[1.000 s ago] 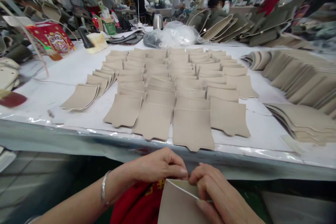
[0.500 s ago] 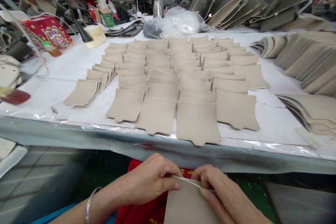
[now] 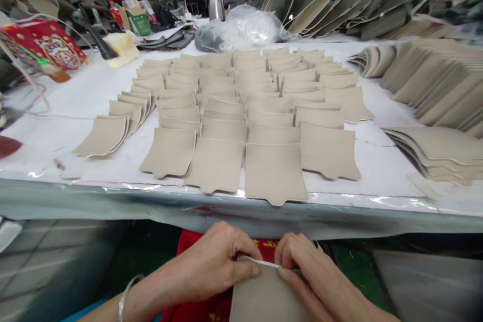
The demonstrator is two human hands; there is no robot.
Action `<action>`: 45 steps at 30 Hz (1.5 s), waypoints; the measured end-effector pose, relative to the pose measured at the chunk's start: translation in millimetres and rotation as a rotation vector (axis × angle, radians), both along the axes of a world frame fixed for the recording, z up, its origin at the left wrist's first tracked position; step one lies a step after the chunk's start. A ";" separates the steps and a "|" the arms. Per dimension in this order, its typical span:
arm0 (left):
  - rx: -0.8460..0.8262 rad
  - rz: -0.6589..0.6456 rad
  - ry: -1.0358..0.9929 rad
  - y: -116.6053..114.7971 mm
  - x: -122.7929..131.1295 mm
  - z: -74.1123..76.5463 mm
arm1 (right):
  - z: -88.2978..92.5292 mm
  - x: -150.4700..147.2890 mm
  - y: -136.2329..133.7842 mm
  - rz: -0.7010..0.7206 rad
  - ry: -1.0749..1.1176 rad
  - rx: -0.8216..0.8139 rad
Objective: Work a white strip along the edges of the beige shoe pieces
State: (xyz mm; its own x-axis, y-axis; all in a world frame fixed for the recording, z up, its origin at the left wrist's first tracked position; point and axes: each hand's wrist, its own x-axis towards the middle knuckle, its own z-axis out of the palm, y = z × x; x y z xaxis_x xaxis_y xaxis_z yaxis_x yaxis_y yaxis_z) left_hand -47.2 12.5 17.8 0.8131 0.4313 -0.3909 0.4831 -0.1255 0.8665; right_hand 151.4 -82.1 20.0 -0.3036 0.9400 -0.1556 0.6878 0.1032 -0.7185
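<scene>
Below the table's front edge, both my hands pinch the top edge of one beige cut piece (image 3: 264,297) held over a red cloth (image 3: 211,307) on my lap. My left hand (image 3: 215,264) grips its upper left corner, thumb on the front face. My right hand (image 3: 309,276) grips the upper right part, fingers curled along the edge. A thin white line runs along the piece's top edge between my thumbs. A silver bracelet (image 3: 124,299) sits on my left wrist.
Rows of overlapping beige pieces (image 3: 245,110) cover the white table (image 3: 56,131). More stacks (image 3: 433,151) lie at the right, curved darker stacks (image 3: 320,7) at the back. A clear plastic bag (image 3: 245,27), a kettle and a red patterned bag (image 3: 41,48) stand behind. Other people work far off.
My hands and the piece have dropped lower and closer to me; the two layers at its top edge, parted a second ago, are now pressed together. The view tilted down slightly.
</scene>
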 end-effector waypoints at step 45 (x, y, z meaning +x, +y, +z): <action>-0.014 -0.054 0.004 -11.6 35.7 -3.7 | -17.8 46.3 -11.8 -0.218 0.282 -0.387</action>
